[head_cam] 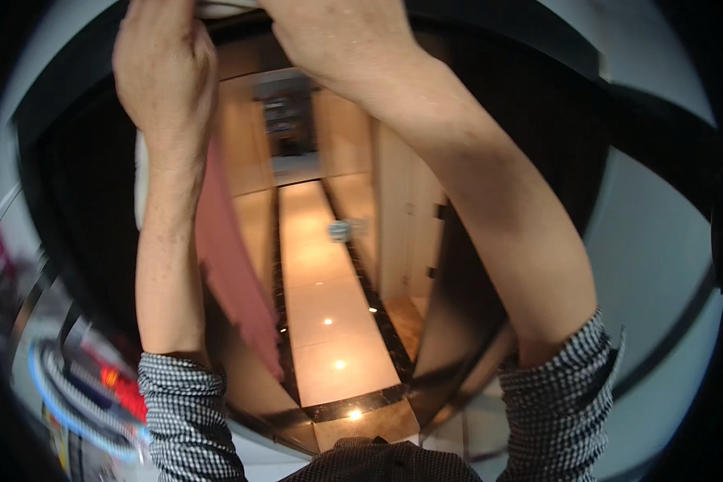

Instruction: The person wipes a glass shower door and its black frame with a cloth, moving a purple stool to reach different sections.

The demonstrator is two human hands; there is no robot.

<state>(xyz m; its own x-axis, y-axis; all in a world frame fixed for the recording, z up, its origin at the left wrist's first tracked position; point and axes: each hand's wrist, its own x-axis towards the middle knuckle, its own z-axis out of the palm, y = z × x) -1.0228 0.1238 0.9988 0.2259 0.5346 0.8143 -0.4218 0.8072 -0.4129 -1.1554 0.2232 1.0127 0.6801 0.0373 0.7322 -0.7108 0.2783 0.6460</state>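
Both my arms are raised in front of a dark doorway, with the fingers cut off by the top edge. My left hand [164, 72] is at the upper left, back towards me. Across from it, my right hand [343, 42] reaches in at the top middle. A white item [226, 7] shows between the two hands, touching or very near both; what it is cannot be told. Beside my left forearm hangs a long pink-red cloth [232, 259], blurred, its upper end hidden behind my left hand and wrist. A narrow white strip [141, 181] shows on that forearm's other side.
The dark door frame [518, 54] surrounds a corridor with a glossy tiled floor [331, 301] and dark borders. Pale door panels [403, 223] line its right side. A small pale-blue item [339, 231] is there. Blue-grey hoses [66, 403] and a red item [123, 385] are at lower left.
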